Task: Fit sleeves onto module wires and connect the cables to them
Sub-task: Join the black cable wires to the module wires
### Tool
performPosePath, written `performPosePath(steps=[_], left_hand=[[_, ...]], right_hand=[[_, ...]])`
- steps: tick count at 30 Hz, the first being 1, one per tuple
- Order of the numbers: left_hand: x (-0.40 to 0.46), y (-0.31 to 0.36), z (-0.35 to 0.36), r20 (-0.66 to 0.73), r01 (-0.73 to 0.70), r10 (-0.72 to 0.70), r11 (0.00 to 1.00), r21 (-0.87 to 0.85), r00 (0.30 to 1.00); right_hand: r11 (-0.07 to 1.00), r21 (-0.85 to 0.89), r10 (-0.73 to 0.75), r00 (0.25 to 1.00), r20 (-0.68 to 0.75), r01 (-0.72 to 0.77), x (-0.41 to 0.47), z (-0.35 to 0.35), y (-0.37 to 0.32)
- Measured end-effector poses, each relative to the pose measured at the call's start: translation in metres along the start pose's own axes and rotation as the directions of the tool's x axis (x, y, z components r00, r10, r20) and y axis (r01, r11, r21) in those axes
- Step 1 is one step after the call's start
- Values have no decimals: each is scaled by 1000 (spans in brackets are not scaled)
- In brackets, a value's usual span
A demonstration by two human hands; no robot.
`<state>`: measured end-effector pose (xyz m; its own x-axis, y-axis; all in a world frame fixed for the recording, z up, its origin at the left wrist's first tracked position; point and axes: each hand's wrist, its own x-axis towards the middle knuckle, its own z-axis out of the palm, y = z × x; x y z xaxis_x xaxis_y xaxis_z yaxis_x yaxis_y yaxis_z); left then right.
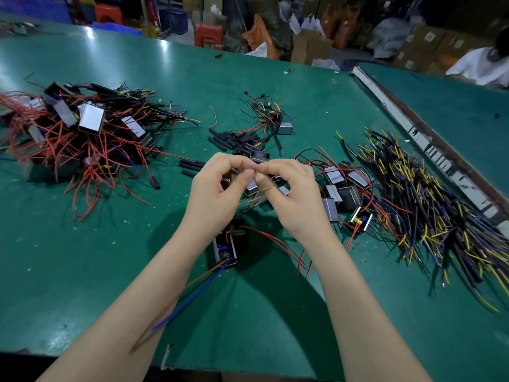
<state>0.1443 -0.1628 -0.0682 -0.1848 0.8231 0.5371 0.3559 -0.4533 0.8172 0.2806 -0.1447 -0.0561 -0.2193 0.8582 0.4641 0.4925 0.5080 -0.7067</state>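
Both hands raised over the green surface [82, 271]. Left hand [217, 194] and right hand [292, 199] meet fingertip to fingertip, pinching something tiny, probably wire ends; detail unclear. Module [225, 248] hangs beneath, light, with thin floppy wires; grip near the tips. Sleeves [234, 139], cables [429, 199] and finished pile [82, 128] surround.

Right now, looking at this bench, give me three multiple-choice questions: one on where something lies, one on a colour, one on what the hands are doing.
1. Where is the pile of black cables with yellow ends?
A. right side of the table
B. left side
C. on the floor

2. What colour is the table?
A. white
B. green
C. brown

3. What are the left hand and right hand doing?
A. lying flat
B. pinching something small together
C. lifting a box

Answers: 1 A, it lies beside the right edge strip; 2 B, the bare surface is green; 3 B, the fingertips meet above the modules.
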Motion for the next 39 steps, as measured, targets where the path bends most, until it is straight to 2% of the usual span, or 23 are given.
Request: performPosePath(steps=[4,8,13,18,22,25,30,33,39], left_hand=[[-1,0,2,-6,8,-9,999,-39,1000],[-2,-1,3,0,11,-11,999,-50,1000],[0,-2,-2,25,-148,146,979,139,989],[1,-1,-5,31,-206,203,960,193,979],[-1,1,-5,15,-134,134,976,173,991],[-3,4,-5,24,-81,78,982,170,997],[2,4,-5,95,116,-125,989,96,988],[2,7,-3,127,139,-147,988,72,981],[3,8,-3,86,182,-184,983,33,979]], right_hand=[[998,0,-58,998,-21,58,1,-4,3],[985,-104,-147,985,-87,138,1,-3,4],[976,-144,-182,976,-115,165,0,-3,5],[987,-73,-150,982,-113,142,-1,-3,4],[983,-67,-180,977,-112,173,0,-1,4],[955,-199,-247,963,-108,222,-1,1,5],[918,-347,-256,955,-150,191,-6,3,2],[906,-381,-268,948,-174,186,-7,5,0],[899,-373,-320,926,-201,229,-4,3,3]])
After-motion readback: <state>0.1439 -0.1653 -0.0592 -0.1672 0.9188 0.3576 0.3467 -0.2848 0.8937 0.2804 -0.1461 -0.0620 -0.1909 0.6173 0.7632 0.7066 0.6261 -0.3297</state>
